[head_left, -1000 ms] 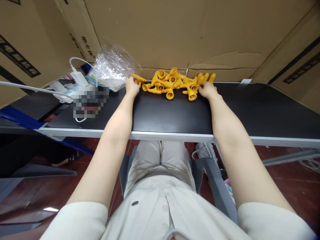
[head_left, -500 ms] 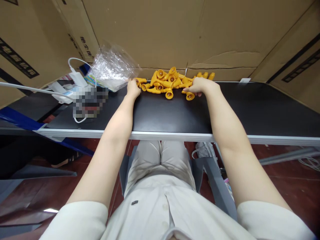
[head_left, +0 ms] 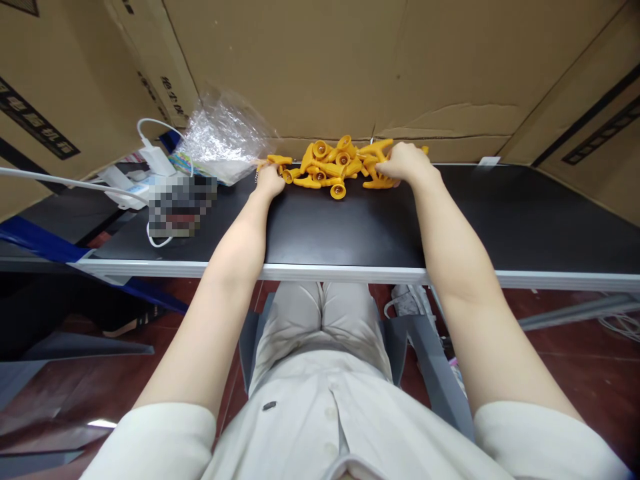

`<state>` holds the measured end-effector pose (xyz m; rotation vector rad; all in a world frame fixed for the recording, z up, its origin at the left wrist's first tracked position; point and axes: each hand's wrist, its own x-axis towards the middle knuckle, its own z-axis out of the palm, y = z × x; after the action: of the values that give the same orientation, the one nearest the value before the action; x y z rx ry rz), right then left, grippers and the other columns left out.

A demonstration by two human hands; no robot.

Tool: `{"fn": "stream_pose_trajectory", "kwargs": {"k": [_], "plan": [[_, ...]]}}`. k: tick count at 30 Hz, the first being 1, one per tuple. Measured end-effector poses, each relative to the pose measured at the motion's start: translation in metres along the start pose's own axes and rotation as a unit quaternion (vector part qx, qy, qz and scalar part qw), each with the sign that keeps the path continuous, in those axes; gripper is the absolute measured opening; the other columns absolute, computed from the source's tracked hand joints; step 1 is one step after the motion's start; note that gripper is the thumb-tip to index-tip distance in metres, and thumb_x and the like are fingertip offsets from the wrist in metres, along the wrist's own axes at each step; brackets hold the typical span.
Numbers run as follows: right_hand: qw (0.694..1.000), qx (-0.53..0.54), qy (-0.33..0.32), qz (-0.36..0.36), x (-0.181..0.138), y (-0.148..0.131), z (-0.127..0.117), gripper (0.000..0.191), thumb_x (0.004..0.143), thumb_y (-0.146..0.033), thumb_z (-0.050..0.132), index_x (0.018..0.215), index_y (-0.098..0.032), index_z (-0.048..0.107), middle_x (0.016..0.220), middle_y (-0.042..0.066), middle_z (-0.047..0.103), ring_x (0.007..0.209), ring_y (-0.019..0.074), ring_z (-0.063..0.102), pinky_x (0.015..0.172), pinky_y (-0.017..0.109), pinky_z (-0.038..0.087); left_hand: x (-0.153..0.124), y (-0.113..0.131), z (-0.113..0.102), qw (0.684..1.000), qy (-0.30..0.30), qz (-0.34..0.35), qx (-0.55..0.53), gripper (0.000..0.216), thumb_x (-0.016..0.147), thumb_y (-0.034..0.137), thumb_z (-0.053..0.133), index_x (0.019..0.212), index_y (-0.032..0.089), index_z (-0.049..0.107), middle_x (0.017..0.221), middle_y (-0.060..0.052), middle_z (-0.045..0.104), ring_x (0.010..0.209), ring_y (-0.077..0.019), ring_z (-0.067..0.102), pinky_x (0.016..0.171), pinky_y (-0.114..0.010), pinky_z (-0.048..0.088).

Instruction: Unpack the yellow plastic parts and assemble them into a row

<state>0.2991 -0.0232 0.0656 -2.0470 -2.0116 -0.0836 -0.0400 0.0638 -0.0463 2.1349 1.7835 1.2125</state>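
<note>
A pile of yellow plastic pieces [head_left: 327,163], some with flared, cup-like ends and others with finger-like prongs, lies on the black tabletop [head_left: 345,230] against the cardboard. My left hand [head_left: 271,180] is at the pile's left end, beside a yellow piece [head_left: 280,159]; its fingers are mostly hidden and blurred, so its grip cannot be made out. At the right end, my right hand [head_left: 407,162] is closed around a pronged yellow piece [head_left: 379,148], which sticks out to its left. Another pronged yellow piece [head_left: 376,183] shows just below that hand.
Left of the pile lies a crinkled clear plastic bag [head_left: 225,137]. A white power strip [head_left: 133,193] with plugs and cables sits farther left, by a pixelated object [head_left: 181,205]. Cardboard walls [head_left: 320,67] enclose the back and sides. The table has a pale front edge [head_left: 345,272].
My left hand has turned, its back now showing more. At the right, the yellow cup end below my right hand is gone from view, and a pronged piece now sticks out by that hand.
</note>
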Motion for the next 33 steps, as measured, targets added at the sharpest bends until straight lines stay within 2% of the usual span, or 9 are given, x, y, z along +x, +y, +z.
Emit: {"fn": "stream_pose_trajectory", "kwargs": {"k": [3, 5, 9, 11, 15, 21, 26, 30, 33], "plan": [[0.995, 0.011, 0.098, -0.016, -0.001, -0.002, 0.001, 0.044, 0.097, -0.049, 0.058, 0.120, -0.013, 0.070, 0.113, 0.024, 0.073, 0.113, 0.0451, 0.068, 0.095, 0.059, 0.054, -0.009, 0.033, -0.014, 0.995, 0.099, 0.005, -0.003, 0.038, 0.083, 0.020, 0.062, 0.119, 0.022, 0.072, 0.143, -0.018, 0.064, 0.145, -0.0375, 0.051, 0.126, -0.060, 0.036], [0.990, 0.011, 0.137, -0.042, -0.003, -0.007, 0.004, 0.045, 0.100, -0.050, 0.051, 0.124, -0.016, 0.067, 0.118, 0.023, 0.071, 0.113, 0.0437, 0.067, 0.095, 0.060, 0.053, -0.018, 0.061, -0.026, 0.992, 0.117, 0.050, 0.000, 0.051, 0.087, 0.025, 0.062, 0.138, 0.030, 0.064, 0.156, -0.012, 0.054, 0.154, -0.0337, 0.039, 0.130, -0.057, 0.030], [0.981, -0.005, 0.144, -0.129, -0.015, -0.024, 0.004, 0.043, 0.102, -0.049, 0.044, 0.126, -0.021, 0.065, 0.121, 0.019, 0.071, 0.112, 0.0392, 0.066, 0.092, 0.053, 0.053, -0.038, 0.114, -0.039, 0.987, 0.047, 0.154, 0.011, 0.065, 0.092, 0.032, 0.062, 0.155, 0.035, 0.049, 0.170, -0.008, 0.039, 0.157, -0.0310, 0.036, 0.129, -0.049, 0.031], [0.977, -0.016, 0.131, -0.166, -0.023, -0.036, 0.003, 0.042, 0.103, -0.047, 0.042, 0.126, -0.020, 0.064, 0.122, 0.018, 0.071, 0.113, 0.0383, 0.066, 0.093, 0.051, 0.052, -0.043, 0.129, -0.036, 0.982, 0.010, 0.186, 0.021, 0.064, 0.092, 0.031, 0.062, 0.155, 0.034, 0.050, 0.165, -0.010, 0.045, 0.151, -0.0327, 0.044, 0.125, -0.048, 0.035], [0.969, -0.035, 0.092, -0.228, -0.037, -0.056, 0.002, 0.039, 0.101, -0.039, 0.042, 0.124, -0.016, 0.064, 0.120, 0.019, 0.072, 0.112, 0.0384, 0.066, 0.096, 0.050, 0.049, -0.045, 0.134, -0.029, 0.980, -0.027, 0.196, 0.031, 0.050, 0.094, 0.023, 0.054, 0.143, 0.030, 0.062, 0.143, -0.011, 0.064, 0.134, -0.0322, 0.060, 0.114, -0.045, 0.046], [0.953, -0.053, 0.082, -0.285, -0.040, -0.060, 0.002, 0.037, 0.100, -0.030, 0.039, 0.128, -0.017, 0.060, 0.127, 0.018, 0.069, 0.120, 0.0383, 0.061, 0.099, 0.051, 0.044, -0.044, 0.127, -0.033, 0.986, -0.005, 0.159, 0.055, 0.046, 0.093, 0.021, 0.054, 0.136, 0.028, 0.067, 0.129, -0.010, 0.071, 0.124, -0.0328, 0.067, 0.107, -0.043, 0.049], [0.950, -0.077, 0.121, -0.276, -0.038, -0.059, 0.001, 0.040, 0.100, -0.019, 0.033, 0.131, -0.016, 0.057, 0.134, 0.018, 0.064, 0.124, 0.0366, 0.060, 0.103, 0.051, 0.041, -0.042, 0.127, -0.027, 0.987, 0.001, 0.144, 0.067, 0.044, 0.090, 0.024, 0.060, 0.133, 0.026, 0.070, 0.124, -0.010, 0.075, 0.123, -0.0336, 0.067, 0.110, -0.046, 0.048], [0.952, -0.053, 0.099, -0.285, -0.030, -0.052, 0.009, 0.040, 0.102, -0.031, 0.039, 0.135, -0.015, 0.056, 0.133, 0.019, 0.065, 0.125, 0.0374, 0.058, 0.102, 0.050, 0.043, -0.043, 0.129, -0.028, 0.988, 0.003, 0.130, 0.088, 0.045, 0.087, 0.025, 0.062, 0.132, 0.026, 0.071, 0.124, -0.011, 0.077, 0.121, -0.0339, 0.068, 0.110, -0.047, 0.049], [0.949, -0.040, 0.091, -0.298, -0.023, -0.047, 0.016, 0.040, 0.103, -0.036, 0.040, 0.129, -0.013, 0.061, 0.127, 0.022, 0.068, 0.124, 0.0412, 0.058, 0.103, 0.056, 0.043, -0.047, 0.133, -0.031, 0.987, -0.004, 0.123, 0.105, 0.046, 0.087, 0.024, 0.061, 0.131, 0.028, 0.072, 0.125, -0.009, 0.077, 0.123, -0.0326, 0.068, 0.109, -0.045, 0.050]]}}
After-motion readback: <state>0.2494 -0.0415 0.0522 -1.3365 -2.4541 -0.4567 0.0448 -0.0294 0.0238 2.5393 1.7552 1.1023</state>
